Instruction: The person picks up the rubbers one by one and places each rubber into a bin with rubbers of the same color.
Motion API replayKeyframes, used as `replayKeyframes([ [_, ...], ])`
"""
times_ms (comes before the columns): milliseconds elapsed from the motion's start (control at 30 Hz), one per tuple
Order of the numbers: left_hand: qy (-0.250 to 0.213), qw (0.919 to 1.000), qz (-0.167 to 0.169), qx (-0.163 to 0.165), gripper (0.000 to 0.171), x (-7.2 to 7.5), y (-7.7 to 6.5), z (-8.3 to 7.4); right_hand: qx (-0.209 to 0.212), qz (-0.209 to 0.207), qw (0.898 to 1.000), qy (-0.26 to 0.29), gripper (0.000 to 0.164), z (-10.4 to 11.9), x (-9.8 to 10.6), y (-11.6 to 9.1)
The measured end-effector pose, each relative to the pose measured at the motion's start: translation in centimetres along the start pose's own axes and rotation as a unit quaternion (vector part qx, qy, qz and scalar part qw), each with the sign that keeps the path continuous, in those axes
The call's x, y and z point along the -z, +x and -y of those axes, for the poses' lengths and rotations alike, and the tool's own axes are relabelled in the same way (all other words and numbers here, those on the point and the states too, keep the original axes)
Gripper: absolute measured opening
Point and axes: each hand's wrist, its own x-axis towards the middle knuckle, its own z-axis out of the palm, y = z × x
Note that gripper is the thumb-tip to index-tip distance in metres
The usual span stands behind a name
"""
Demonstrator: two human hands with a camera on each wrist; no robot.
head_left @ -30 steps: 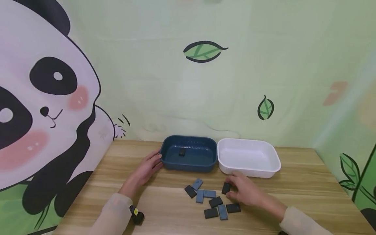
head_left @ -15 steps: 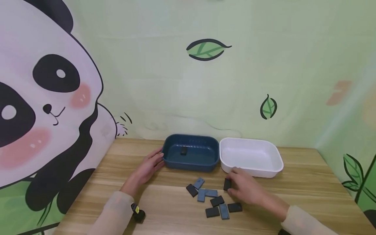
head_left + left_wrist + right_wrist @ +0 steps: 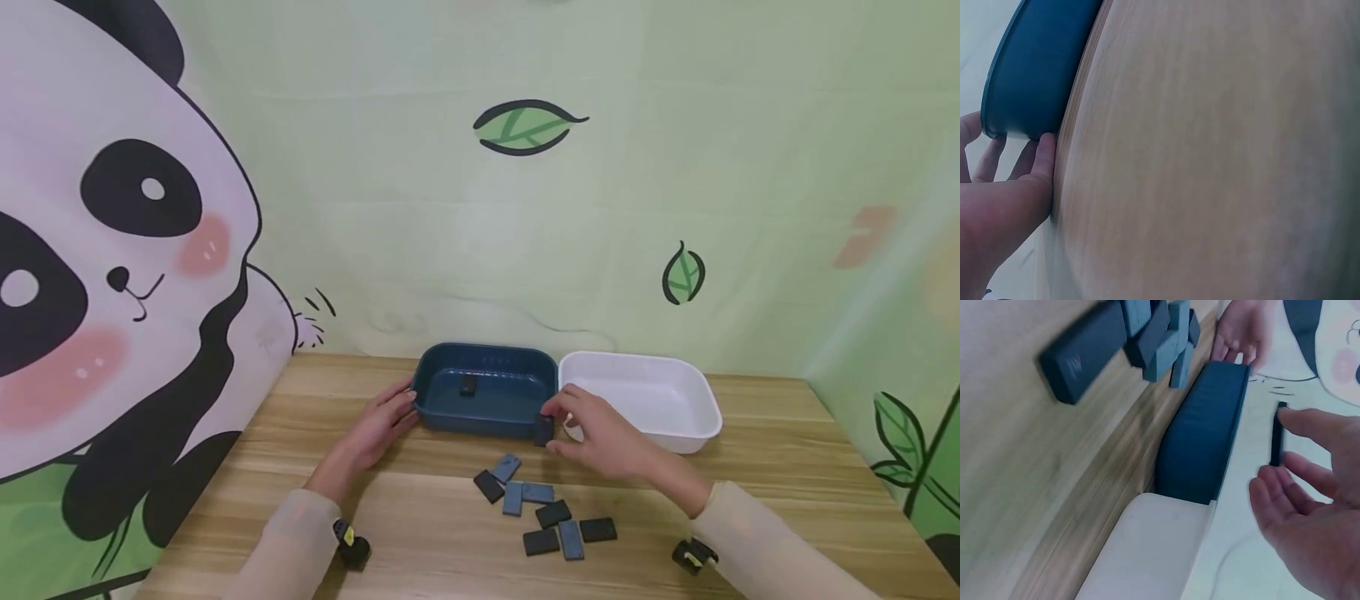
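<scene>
My right hand [image 3: 603,437] pinches a black rectangular tile [image 3: 543,431] at the front right corner of the dark blue tray [image 3: 480,422]. In the right wrist view the same tile [image 3: 1277,434] is seen edge-on between thumb and fingertips, above the tray's rim level. My left hand [image 3: 381,427] rests its fingertips against the blue tray's left end, as the left wrist view shows too, with the fingers [image 3: 1044,156] extended to its wall. One black tile [image 3: 468,384] lies inside the blue tray. Several black tiles [image 3: 597,529] and blue-grey tiles [image 3: 571,540] lie loose on the table.
A white tray [image 3: 678,442] stands right beside the blue one, partly behind my right hand. Both trays sit near the back of the wooden table [image 3: 442,542]. Behind it hangs a pale green backdrop [image 3: 420,208] with a panda and leaves.
The right hand has carried the black tile from in front of the white tray up and left to the blue tray's corner. The left hand stays at the blue tray's end.
</scene>
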Motion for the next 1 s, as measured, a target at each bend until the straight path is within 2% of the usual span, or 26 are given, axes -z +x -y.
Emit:
replayKeyframes([
  [167,-0.002,1.0,-0.003,-0.003,0.058,0.2,-0.2,0.0,-0.003,-0.051,0.998,0.023,0.038,-0.5,-0.9,2.6],
  [400,-0.002,0.9999,-0.012,0.0,0.057,0.2,-0.4,0.1,-0.041,-0.072,0.996,0.013,0.038,-1.4,-2.7,6.2],
  [667,-0.002,1.0,-0.004,-0.004,0.058,-0.1,-0.1,-0.1,-0.094,-0.072,0.993,-0.006,0.037,-2.5,-4.2,10.0],
  [800,-0.001,1.0,-0.002,-0.004,0.058,-0.2,-0.2,-0.2,-0.113,-0.057,0.992,-0.029,0.036,-3.1,-4.9,11.9],
  [1000,0.0,1.0,-0.002,0.002,0.059,-0.2,-0.2,-0.3,-0.128,-0.038,0.989,-0.056,0.032,-3.8,-5.7,13.2],
])
